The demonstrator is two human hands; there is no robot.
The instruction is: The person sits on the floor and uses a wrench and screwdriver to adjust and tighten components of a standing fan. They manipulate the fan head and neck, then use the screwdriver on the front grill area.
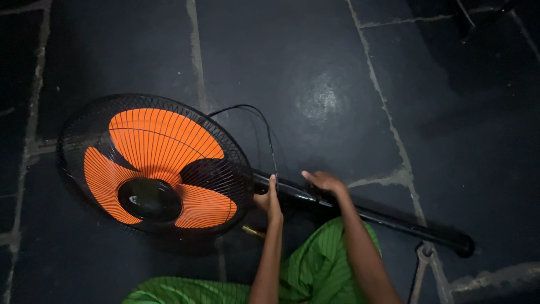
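Note:
A pedestal fan lies on its side on a dark stone floor. Its black wire cage (152, 169) encloses orange blades (160, 141) and fills the left of the view. The black pole (394, 222) runs from the fan head toward the lower right. My left hand (270, 200) grips the pole just behind the fan head, beside a thin black cable (264, 124) that loops upward. My right hand (325, 183) rests on top of the pole a little further along, fingers curled over it.
Dark stone slabs with pale mortar joints (388, 118) cover the floor. My green striped garment (315, 264) fills the bottom centre. A small yellowish object (253, 231) lies under the fan head. A metal tool (419, 273) lies near the pole's end.

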